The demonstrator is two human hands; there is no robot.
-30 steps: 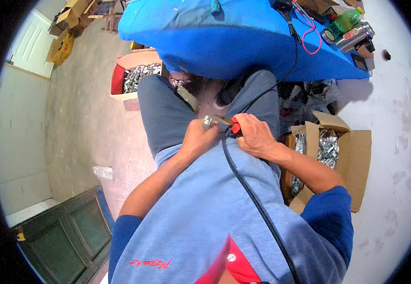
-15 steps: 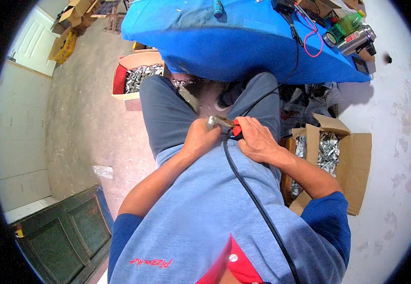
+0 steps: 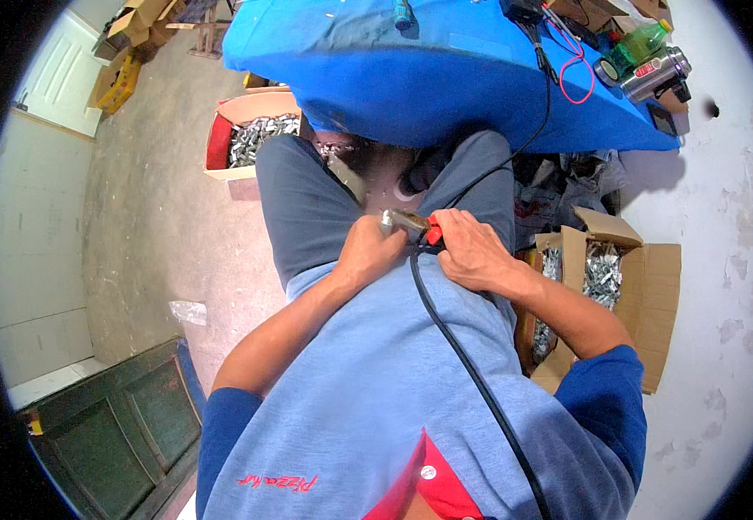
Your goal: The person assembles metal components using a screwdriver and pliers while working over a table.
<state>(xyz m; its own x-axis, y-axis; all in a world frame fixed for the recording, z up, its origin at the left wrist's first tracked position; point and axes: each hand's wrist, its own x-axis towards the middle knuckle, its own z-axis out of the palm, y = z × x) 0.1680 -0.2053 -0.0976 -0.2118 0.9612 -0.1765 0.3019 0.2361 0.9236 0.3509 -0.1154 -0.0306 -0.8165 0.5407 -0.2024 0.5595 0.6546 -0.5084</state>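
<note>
"Metal piece [image 3: 386,224], small and silvery: where do you have it?"

"Over your lap, between your two hands. Your left hand [image 3: 368,251] is closed round its lower part, so only the end shows, probably to steady it while leaving that end exposed. Next comes the red-handled tool [image 3: 433,232], its metal head reaching across to the piece. Your right hand [image 3: 473,247] is wrapped round the handles; whether the tool bites on the piece, I can't tell. You have both wrists drawn in near your shirt, likely for a firmer hold."

"And your containers?"

"The red-sided carton [image 3: 217,146] of metal parts stands beyond your left knee, the cardboard box [image 3: 661,303] of similar parts beside your right forearm. Both look placed to suit your seat."

"How about your edges and room?"

"On your left, the floor [image 3: 146,234] runs wide, so that elbow can swing. Ahead, the edge of the blue-covered table [image 3: 376,95] lies past your lap, well apart from your hands. The black cable [image 3: 459,347] passes just beside the tool and down your shirt, where it could snag. On your right, the box flaps and then the wall [image 3: 736,260] leave your elbow less space."
</note>
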